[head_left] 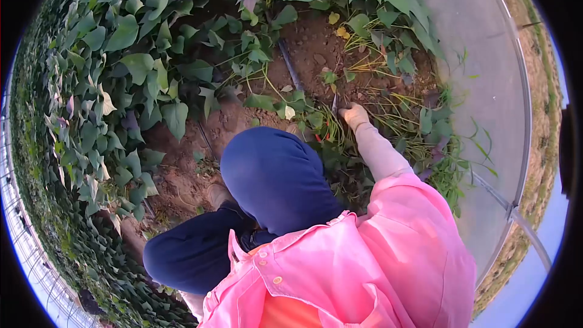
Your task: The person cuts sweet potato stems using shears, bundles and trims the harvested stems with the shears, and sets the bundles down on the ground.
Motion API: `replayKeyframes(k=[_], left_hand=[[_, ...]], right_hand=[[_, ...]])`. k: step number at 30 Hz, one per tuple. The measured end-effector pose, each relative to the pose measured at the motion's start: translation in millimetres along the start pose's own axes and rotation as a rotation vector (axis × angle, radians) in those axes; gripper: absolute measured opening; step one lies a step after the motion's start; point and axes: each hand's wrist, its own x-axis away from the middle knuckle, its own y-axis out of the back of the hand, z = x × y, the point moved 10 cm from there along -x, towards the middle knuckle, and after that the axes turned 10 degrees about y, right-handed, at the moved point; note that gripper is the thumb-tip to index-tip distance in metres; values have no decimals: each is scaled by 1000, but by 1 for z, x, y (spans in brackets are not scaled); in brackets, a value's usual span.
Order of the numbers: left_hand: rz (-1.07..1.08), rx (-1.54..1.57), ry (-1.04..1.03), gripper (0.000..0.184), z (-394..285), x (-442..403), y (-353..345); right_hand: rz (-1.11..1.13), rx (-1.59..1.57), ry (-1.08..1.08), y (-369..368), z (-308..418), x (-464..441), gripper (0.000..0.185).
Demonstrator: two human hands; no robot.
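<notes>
We're in a greenhouse: green heart-leaved plants grow in brown soil beside pale grey sheeting and silver metal pipes.

The left hand is hidden — the right fingers indistinct.

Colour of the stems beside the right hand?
The stems are yellowish green, best seen in the head view.

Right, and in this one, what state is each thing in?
Right hand: low among stems, grip unclear
Left hand: not in view
Blade: beside right hand, open or shut unclear
Hose: on soil, partly covered
Leaves: mostly green, few yellow
Knees: bent
Jacket: partly open
</notes>
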Motion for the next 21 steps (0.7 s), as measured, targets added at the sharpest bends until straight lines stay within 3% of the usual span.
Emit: replayKeyframes(k=[2,4,9,12,13,20,21], left_hand=[[-14,-4,3,36,-1,-2,-1],[-20,-18,2,36,-3,-3,-1],[-34,-33,-9,36,-11,-6,-3],[-30,-45,-24,35,-15,-7,-5],[-29,-43,-31,35,-18,-7,-6],[-2,-18,-108,35,-36,-5,-5],[-2,-7,-138,35,-45,-4,-6]], right_hand=[[76,74,5,-33,-13,-14,51],[-13,246,-84,-27,9,-3,50],[159,177,-143,-30,17,-2,57],[111,144,-130,-13,17,21,64],[35,144,-113,-9,10,25,58],[-195,-476,-12,16,-12,122,50],[-294,-420,-5,26,-17,133,39]])
